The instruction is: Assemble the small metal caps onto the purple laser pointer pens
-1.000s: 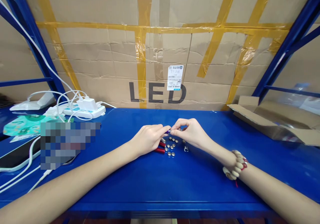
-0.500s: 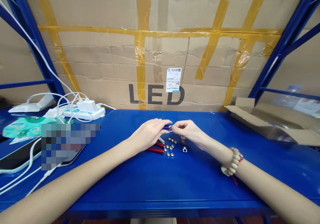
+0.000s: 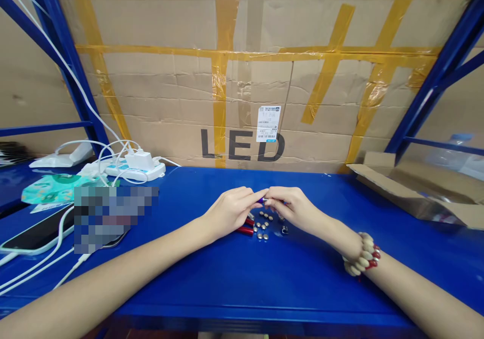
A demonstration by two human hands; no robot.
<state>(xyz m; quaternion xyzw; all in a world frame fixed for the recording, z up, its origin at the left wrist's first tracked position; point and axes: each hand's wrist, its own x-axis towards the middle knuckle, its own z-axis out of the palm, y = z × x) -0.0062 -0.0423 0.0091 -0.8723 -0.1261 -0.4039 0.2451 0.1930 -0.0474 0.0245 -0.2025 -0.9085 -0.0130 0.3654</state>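
Above the blue tabletop (image 3: pixel 227 278), my left hand (image 3: pixel 232 209) is closed round a small blue-purple metal tube (image 3: pixel 261 200), mostly covered by the fingers. My right hand (image 3: pixel 293 205) pinches at the tube's right end, where its fingertips meet those of the left. Whether a small part sits between the right fingertips is hidden. Just below the hands lie several silver button cells (image 3: pixel 259 236). Red metal tubes (image 3: pixel 246 231) poke out from under my left hand. A small shiny metal piece (image 3: pixel 285 230) rests below my right hand.
At the left are a white power strip (image 3: pixel 153 172) with cables, a green patterned packet (image 3: pixel 49 189) and a phone (image 3: pixel 41 233). An open cardboard box (image 3: pixel 397 190) stands at the right. A large taped carton (image 3: pixel 170 102) forms the back wall.
My right fingers have closed in over the tube's right end, and less of the tube shows. The whole view has shifted slightly; the loose button cells look unmoved on the table.
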